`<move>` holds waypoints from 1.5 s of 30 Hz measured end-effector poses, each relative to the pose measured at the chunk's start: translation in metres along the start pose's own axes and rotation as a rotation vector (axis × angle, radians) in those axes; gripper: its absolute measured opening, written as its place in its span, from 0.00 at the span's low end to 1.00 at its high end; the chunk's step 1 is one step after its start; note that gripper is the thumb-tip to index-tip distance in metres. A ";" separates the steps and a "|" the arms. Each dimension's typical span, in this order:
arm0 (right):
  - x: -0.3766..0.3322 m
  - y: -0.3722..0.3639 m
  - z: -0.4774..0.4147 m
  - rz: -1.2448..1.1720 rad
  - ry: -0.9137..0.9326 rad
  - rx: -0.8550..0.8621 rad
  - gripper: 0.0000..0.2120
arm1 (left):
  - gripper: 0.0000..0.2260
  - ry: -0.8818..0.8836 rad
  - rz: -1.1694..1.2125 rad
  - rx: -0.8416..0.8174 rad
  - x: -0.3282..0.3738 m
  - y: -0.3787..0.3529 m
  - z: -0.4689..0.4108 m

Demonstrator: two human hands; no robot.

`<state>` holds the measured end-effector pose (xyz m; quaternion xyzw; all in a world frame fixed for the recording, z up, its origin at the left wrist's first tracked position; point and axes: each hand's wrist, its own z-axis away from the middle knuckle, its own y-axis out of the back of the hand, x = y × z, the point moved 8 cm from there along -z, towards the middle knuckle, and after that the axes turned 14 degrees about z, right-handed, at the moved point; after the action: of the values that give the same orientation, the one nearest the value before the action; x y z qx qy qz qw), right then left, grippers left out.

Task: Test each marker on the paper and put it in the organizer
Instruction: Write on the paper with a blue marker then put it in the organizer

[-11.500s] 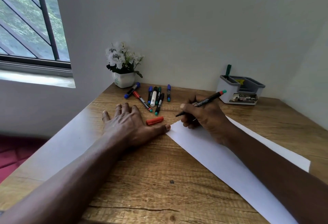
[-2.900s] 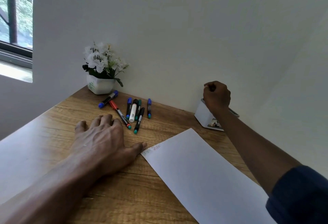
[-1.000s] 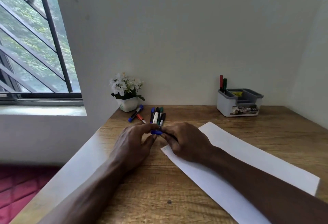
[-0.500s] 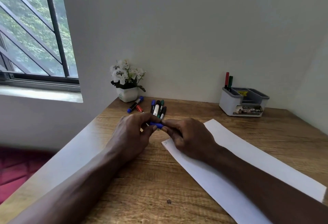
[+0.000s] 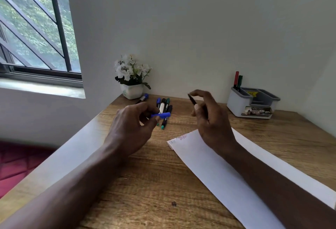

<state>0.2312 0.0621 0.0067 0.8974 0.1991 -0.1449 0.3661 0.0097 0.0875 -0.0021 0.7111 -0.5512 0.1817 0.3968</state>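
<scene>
Risk, head view: left hand (image 5: 131,127) pinches blue cap (image 5: 161,115) near surface (image 5: 145,183) far-left corner; could drop, roll off. Right hand (image 5: 212,123) grips marker (image 5: 192,99) above paper (image 5: 218,170) far corner; tip blurred, probably bare, may smear paper.

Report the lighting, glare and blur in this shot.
Head view: daylight enters from the window at left. It washes the left edge of the table into pale glare. The right hand and the marker it holds are motion-blurred, while the blue cap pinched in the left hand reads more clearly. The scribbles on the paper are too small to read.
</scene>
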 end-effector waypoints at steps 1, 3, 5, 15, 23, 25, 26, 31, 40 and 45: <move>0.004 0.001 0.000 -0.051 -0.037 0.004 0.16 | 0.07 0.001 -0.014 -0.021 0.001 -0.002 0.001; 0.010 0.001 0.000 -0.161 -0.120 -0.004 0.13 | 0.08 0.006 -0.043 -0.062 0.001 -0.006 0.002; 0.015 -0.001 0.000 -0.247 -0.190 -0.026 0.11 | 0.08 0.028 -0.051 -0.090 0.000 -0.008 0.003; 0.027 -0.019 0.012 -0.444 -0.521 -0.150 0.11 | 0.07 0.141 -0.218 -0.292 -0.008 -0.023 0.004; 0.022 -0.018 0.014 -0.654 -0.555 -0.172 0.16 | 0.23 0.283 -0.390 -0.288 -0.021 -0.019 0.007; 0.022 -0.015 0.013 -0.610 -0.521 -0.142 0.10 | 0.35 0.365 -0.462 -0.296 -0.026 -0.016 0.010; 0.023 -0.015 0.013 -0.588 -0.524 -0.135 0.07 | 0.41 0.397 -0.479 -0.314 -0.027 -0.016 0.012; 0.029 -0.023 0.020 -0.605 -0.644 -0.195 0.13 | 0.55 0.439 -0.560 -0.430 -0.034 -0.024 0.015; 0.021 -0.021 0.022 -0.596 -0.555 -0.482 0.17 | 0.53 0.423 -0.603 -0.457 -0.039 -0.028 0.014; 0.020 -0.020 0.032 -0.553 -0.514 -0.502 0.15 | 0.51 0.413 -0.614 -0.465 -0.039 -0.029 0.013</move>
<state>0.2352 0.0574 -0.0356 0.6289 0.3629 -0.4028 0.5573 0.0212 0.1043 -0.0479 0.6823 -0.2495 0.0647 0.6841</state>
